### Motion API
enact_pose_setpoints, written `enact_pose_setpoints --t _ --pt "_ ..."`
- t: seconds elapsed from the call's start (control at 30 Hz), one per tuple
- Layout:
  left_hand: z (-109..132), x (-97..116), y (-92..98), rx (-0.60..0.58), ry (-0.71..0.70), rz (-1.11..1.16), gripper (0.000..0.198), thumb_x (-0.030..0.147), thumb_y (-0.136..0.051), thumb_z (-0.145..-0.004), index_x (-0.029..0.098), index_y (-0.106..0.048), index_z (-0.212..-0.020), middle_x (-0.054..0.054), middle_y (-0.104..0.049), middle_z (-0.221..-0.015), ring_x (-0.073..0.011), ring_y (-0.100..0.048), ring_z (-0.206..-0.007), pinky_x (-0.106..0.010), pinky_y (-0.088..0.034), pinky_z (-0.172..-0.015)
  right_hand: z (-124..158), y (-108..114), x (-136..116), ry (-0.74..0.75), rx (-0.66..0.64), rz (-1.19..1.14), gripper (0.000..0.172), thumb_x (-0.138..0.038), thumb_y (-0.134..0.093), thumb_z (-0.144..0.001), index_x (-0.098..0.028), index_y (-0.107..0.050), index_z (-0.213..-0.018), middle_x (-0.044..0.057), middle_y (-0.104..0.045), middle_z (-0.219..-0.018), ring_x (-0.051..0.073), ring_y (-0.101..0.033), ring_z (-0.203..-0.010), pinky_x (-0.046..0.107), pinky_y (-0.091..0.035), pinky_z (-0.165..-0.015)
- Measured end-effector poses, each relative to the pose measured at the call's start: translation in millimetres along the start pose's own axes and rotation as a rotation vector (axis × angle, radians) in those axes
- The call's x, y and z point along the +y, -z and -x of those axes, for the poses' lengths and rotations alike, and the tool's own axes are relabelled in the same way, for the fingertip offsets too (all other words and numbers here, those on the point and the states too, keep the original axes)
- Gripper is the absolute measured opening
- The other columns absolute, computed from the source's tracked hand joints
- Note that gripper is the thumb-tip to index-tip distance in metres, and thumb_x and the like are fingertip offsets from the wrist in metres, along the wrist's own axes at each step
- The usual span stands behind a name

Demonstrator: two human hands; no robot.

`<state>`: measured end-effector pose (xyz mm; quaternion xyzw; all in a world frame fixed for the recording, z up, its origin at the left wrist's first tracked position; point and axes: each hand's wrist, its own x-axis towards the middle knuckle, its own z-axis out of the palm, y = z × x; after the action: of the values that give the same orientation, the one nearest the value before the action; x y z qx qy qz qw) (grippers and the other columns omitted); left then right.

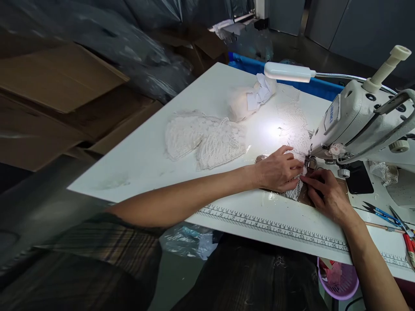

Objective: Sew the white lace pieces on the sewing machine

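A strip of white lace point(297, 140) runs beneath the presser foot point(310, 163) of a white sewing machine point(353, 114). My left hand point(281, 170) lies on the lace just left of the foot, its fingers stretched out and slightly bent. On the foot's near side, my right hand point(327, 192) pinches the edge of the lace between thumb and forefinger; the fingertips partly hide the grip. A lit lamp point(288, 72) shines on the table behind the lace. More white lace pieces point(220, 142) lie to the left on the white table point(145, 172).
Behind them sits a whitish bundle point(241, 103) with a white tie. Blue thread snips point(384, 214), red-handled scissors point(409, 248) and a dark phone point(359, 177) lie at right. A printed ruler point(269, 224) follows the front edge. Below stands a purple basket point(343, 280); cardboard boxes point(58, 77) fill the left.
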<state>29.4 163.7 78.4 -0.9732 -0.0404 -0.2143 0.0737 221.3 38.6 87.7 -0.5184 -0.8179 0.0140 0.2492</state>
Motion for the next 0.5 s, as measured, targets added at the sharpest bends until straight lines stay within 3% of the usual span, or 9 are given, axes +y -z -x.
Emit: enact_pose_setpoints --t 0.5 --pt "-8.1 3.7 6.5 -0.207 0.172 0.028 0.043 0.041 -0.041 -0.098 0.01 -0.061 -0.121 -0.013 -0.063 -0.126 -0.0252 -0.059 -0.099 -0.046 -0.037 -0.101 -0.2 -11.7 5.7 -0.102 -0.021 0.175 0.035 -0.023 -0.046 -0.093 -0.016 -0.065 -0.122 0.014 -0.057 -0.098 0.023 -0.058 -0.081 0.04 -0.058 -0.071"
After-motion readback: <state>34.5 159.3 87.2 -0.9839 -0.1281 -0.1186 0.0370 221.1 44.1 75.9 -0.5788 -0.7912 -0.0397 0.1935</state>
